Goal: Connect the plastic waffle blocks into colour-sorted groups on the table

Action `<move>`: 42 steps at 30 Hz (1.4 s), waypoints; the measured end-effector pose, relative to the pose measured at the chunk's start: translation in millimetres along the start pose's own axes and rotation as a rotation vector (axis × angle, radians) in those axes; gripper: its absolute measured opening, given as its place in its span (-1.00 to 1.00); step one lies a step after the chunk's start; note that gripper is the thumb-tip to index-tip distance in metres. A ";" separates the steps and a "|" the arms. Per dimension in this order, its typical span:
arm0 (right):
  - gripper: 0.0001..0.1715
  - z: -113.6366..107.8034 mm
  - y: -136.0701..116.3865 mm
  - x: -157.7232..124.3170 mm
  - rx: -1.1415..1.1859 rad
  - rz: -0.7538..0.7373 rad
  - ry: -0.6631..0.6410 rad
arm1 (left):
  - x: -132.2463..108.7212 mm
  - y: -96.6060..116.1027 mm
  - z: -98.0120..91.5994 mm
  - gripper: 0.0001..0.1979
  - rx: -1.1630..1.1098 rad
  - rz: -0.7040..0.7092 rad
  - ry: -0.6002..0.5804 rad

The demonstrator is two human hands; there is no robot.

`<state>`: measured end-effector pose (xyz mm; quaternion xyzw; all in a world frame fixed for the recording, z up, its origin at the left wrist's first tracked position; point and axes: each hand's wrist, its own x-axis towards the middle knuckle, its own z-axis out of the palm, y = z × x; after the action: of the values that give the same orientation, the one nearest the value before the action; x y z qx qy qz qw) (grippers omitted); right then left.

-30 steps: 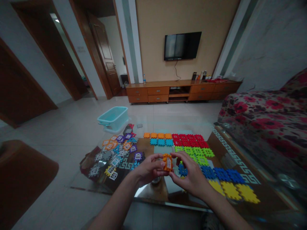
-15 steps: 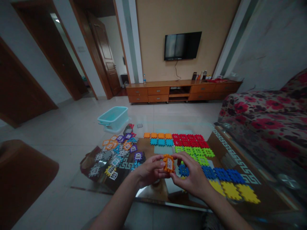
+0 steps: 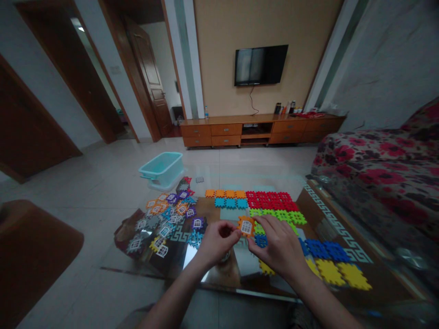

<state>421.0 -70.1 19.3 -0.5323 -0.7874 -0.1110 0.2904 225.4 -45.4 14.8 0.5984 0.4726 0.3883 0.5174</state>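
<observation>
Over the glass table I hold up an orange interlocking tile point(image 3: 246, 227) with a white window insert in its middle. My right hand point(image 3: 279, 244) pinches its right side between thumb and fingers. My left hand point(image 3: 219, 240) is closed, thumb and forefinger together at the tile's left edge. Below and right of my hands lie rows of toothed tiles: green tiles point(image 3: 295, 217), blue tiles point(image 3: 325, 250) and yellow tiles point(image 3: 353, 275). Farther back are red tiles point(image 3: 272, 201), a row of orange tiles point(image 3: 225, 194) and light blue tiles point(image 3: 231, 203).
A loose pile of mixed tiles point(image 3: 171, 212) with window pieces covers the table's left part. Beyond it stands a turquoise plastic bin point(image 3: 163, 167). A flowered sofa point(image 3: 380, 160) is at the right, a brown seat point(image 3: 37, 246) at the left, and a low wooden cabinet point(image 3: 226, 129) at the back.
The orange tile has turned so that its window side faces me more squarely. My left fingers have shifted from around it to its left edge.
</observation>
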 end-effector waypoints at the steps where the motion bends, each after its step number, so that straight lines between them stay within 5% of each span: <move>1: -0.54 0.1 -0.9 -0.1 -0.014 -0.003 0.003 | -0.5 0.0 1.0 -0.73 0.000 -0.013 0.005; 15: -0.54 2.8 -5.0 -1.3 0.138 0.095 -0.087 | 0.6 -17.7 7.2 -0.72 -0.155 -0.080 -0.006; 19: -0.37 6.3 -5.2 2.9 0.410 0.282 -0.134 | 1.1 -13.5 4.7 -0.68 -0.181 -0.082 0.020; 26: -0.55 6.9 2.0 14.2 1.033 0.747 -0.265 | -1.0 -4.5 3.4 -0.67 -0.263 -0.081 -0.018; 42: -0.63 4.7 1.6 15.5 1.057 0.769 -0.211 | -2.7 -1.4 7.7 -0.68 -0.306 -0.134 -0.078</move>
<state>416.7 -55.2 24.3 -0.5693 -0.5140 0.4549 0.4526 231.8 -49.9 12.2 0.4942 0.4265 0.3969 0.6452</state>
